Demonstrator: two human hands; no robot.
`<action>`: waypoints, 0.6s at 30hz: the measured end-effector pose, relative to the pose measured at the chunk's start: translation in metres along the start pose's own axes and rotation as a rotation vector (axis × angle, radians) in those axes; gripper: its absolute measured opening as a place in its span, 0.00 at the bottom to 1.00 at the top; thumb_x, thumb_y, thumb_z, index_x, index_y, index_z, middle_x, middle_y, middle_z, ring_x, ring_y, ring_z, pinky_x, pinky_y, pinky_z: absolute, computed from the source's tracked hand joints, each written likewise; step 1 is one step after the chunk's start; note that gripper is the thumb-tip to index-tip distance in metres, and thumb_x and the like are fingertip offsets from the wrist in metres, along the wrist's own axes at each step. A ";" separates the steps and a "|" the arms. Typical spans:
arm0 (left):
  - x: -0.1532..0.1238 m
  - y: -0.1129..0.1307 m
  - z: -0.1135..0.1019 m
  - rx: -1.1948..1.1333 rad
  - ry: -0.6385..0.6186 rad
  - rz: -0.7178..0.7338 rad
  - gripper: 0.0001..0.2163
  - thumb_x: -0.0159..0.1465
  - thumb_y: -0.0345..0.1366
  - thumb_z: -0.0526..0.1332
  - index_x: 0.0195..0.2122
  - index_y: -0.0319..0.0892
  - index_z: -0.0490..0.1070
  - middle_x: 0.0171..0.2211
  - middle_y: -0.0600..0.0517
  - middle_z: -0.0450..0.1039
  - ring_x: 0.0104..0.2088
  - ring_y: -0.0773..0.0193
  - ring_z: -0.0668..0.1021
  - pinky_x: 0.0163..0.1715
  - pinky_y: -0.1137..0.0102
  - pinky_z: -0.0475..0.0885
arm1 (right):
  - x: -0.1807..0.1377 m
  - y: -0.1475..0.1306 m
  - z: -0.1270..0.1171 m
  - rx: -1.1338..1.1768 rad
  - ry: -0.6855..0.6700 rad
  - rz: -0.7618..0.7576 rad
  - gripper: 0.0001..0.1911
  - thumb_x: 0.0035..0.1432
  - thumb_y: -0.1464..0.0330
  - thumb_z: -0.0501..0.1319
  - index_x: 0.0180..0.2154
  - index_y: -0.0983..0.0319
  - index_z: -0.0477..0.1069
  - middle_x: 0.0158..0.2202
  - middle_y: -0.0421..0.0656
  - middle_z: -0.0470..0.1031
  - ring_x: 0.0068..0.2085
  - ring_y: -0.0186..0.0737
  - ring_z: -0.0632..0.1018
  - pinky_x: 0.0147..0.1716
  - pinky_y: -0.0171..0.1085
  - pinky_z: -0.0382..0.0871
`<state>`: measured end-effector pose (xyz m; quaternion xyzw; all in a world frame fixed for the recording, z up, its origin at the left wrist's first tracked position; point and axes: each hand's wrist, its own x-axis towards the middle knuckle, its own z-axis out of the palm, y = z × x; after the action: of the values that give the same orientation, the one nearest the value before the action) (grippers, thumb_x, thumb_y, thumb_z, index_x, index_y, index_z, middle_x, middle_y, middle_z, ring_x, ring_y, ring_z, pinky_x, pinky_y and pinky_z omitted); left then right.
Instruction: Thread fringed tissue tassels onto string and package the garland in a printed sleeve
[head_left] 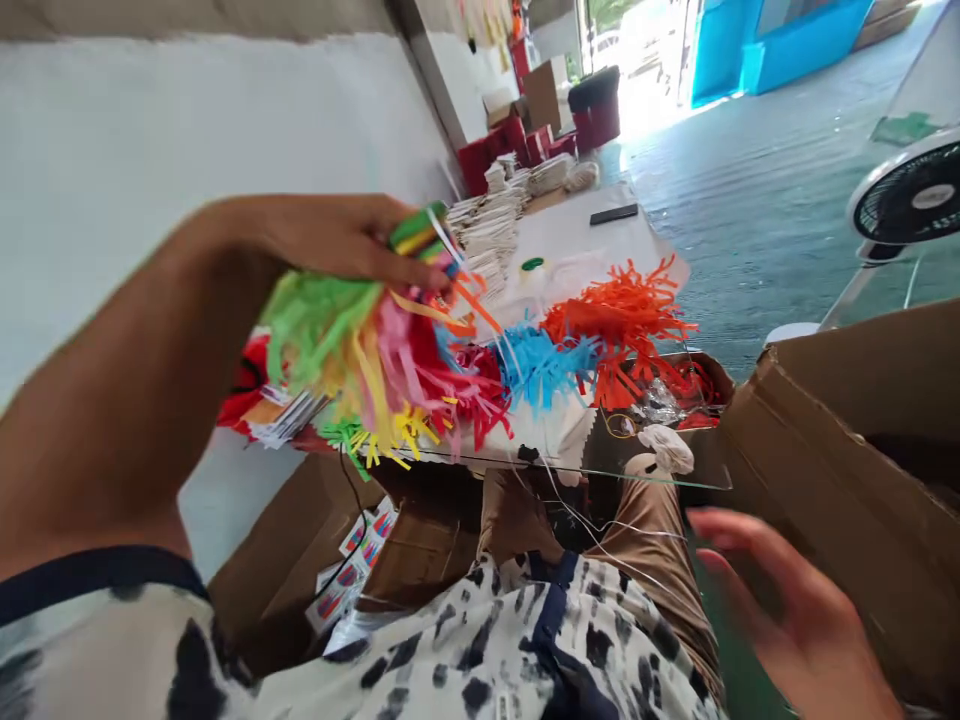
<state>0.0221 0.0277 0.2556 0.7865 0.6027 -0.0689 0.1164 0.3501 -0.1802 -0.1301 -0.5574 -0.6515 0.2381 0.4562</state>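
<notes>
My left hand (352,245) is closed around the folded tops of several paper tassels, above the left part of the table. Green, yellow and pink tassels (397,350) hang down from it in fringed strips. Blue tassels (551,365) and orange tassels (626,320) stretch away to the right on the tabletop. A thin white string (577,515) drops from the table edge across my lap, near a small white ball of string (666,448) by my knee. My right hand (795,600) is low at the right, beside a cardboard box, its fingers apart and holding nothing; it is slightly blurred.
The table (585,240) bears stacks of white paper pieces (487,225), a dark phone (613,214) and a green tape roll (532,264). A large cardboard box (847,430) and a fan (915,195) stand to the right. Printed cards (352,565) lie below left.
</notes>
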 end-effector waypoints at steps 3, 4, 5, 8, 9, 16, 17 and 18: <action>-0.005 0.015 0.041 -0.183 -0.262 0.194 0.08 0.69 0.32 0.66 0.42 0.30 0.78 0.31 0.59 0.78 0.35 0.74 0.74 0.42 0.77 0.70 | 0.062 -0.064 0.012 0.106 0.049 -0.256 0.42 0.63 0.56 0.68 0.74 0.43 0.56 0.73 0.47 0.66 0.72 0.64 0.69 0.69 0.67 0.68; -0.007 0.020 0.053 -0.247 -0.304 0.260 0.08 0.68 0.34 0.67 0.43 0.33 0.79 0.33 0.57 0.79 0.37 0.71 0.76 0.42 0.77 0.71 | 0.079 -0.082 0.020 0.151 0.007 -0.310 0.49 0.63 0.55 0.69 0.77 0.46 0.49 0.77 0.48 0.58 0.76 0.63 0.62 0.72 0.67 0.62; -0.010 0.024 0.065 -0.296 -0.338 0.304 0.08 0.66 0.35 0.69 0.42 0.36 0.79 0.35 0.56 0.80 0.39 0.68 0.78 0.42 0.76 0.72 | 0.094 -0.096 0.029 0.201 -0.023 -0.347 0.51 0.64 0.54 0.69 0.78 0.47 0.44 0.78 0.48 0.54 0.77 0.62 0.59 0.73 0.67 0.58; -0.015 0.030 0.091 -0.424 -0.340 0.353 0.10 0.58 0.36 0.74 0.39 0.40 0.80 0.36 0.54 0.80 0.44 0.59 0.80 0.43 0.74 0.72 | 0.119 -0.124 0.061 0.317 -0.129 -0.350 0.53 0.65 0.53 0.68 0.79 0.47 0.39 0.78 0.48 0.54 0.76 0.59 0.60 0.73 0.65 0.60; -0.016 0.029 0.098 -0.456 -0.336 0.373 0.10 0.57 0.35 0.75 0.39 0.41 0.80 0.35 0.54 0.80 0.45 0.59 0.80 0.43 0.74 0.72 | 0.122 -0.128 0.071 0.376 -0.146 -0.317 0.51 0.66 0.53 0.68 0.79 0.47 0.40 0.76 0.49 0.59 0.74 0.57 0.66 0.71 0.62 0.66; -0.016 0.001 0.134 -0.534 -0.429 0.502 0.08 0.63 0.36 0.69 0.41 0.40 0.77 0.32 0.54 0.74 0.33 0.67 0.73 0.33 0.74 0.68 | 0.113 -0.120 0.079 0.789 -0.291 0.096 0.25 0.70 0.53 0.63 0.64 0.54 0.73 0.32 0.39 0.75 0.27 0.33 0.74 0.23 0.33 0.71; -0.016 -0.004 0.140 -0.569 -0.411 0.490 0.09 0.63 0.37 0.70 0.41 0.40 0.76 0.33 0.54 0.73 0.33 0.67 0.73 0.33 0.74 0.68 | 0.110 -0.117 0.074 0.762 -0.289 0.106 0.22 0.71 0.53 0.63 0.60 0.55 0.77 0.31 0.39 0.74 0.27 0.33 0.74 0.23 0.32 0.69; -0.016 -0.009 0.147 -0.609 -0.402 0.477 0.09 0.63 0.38 0.70 0.41 0.40 0.75 0.33 0.54 0.73 0.33 0.68 0.73 0.33 0.74 0.68 | 0.107 -0.114 0.068 0.704 -0.284 0.099 0.20 0.70 0.54 0.64 0.57 0.55 0.79 0.31 0.39 0.74 0.28 0.32 0.73 0.24 0.32 0.68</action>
<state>0.0140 -0.0237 0.1173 0.8044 0.3624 -0.0110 0.4706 0.2383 -0.0959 -0.0337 -0.3588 -0.5588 0.5440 0.5128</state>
